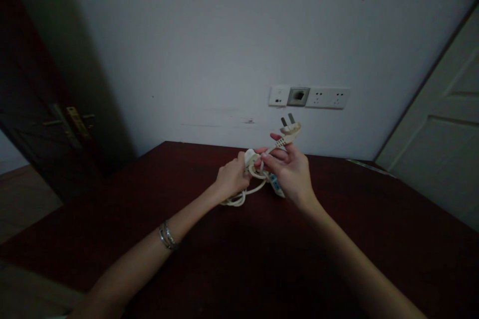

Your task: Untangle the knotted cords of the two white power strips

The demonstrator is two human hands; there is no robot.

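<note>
At the table (pixel 239 244), near the wall: a white power strip (pixel 276 187) with blue socket faces, slanting out between the two hands. Left hand (pixel 232 178) grips a white part, probably the strip's far end; the light is dim. Right hand (pixel 294 172) pinches the white cord (pixel 256 189) just below its plug (pixel 290 130), prongs upward. Cord loops lie beside the left hand. Beyond, wall sockets (pixel 328 98); dark door (pixel 41 94) leftward, pale door (pixel 445 109) rightward.
</note>
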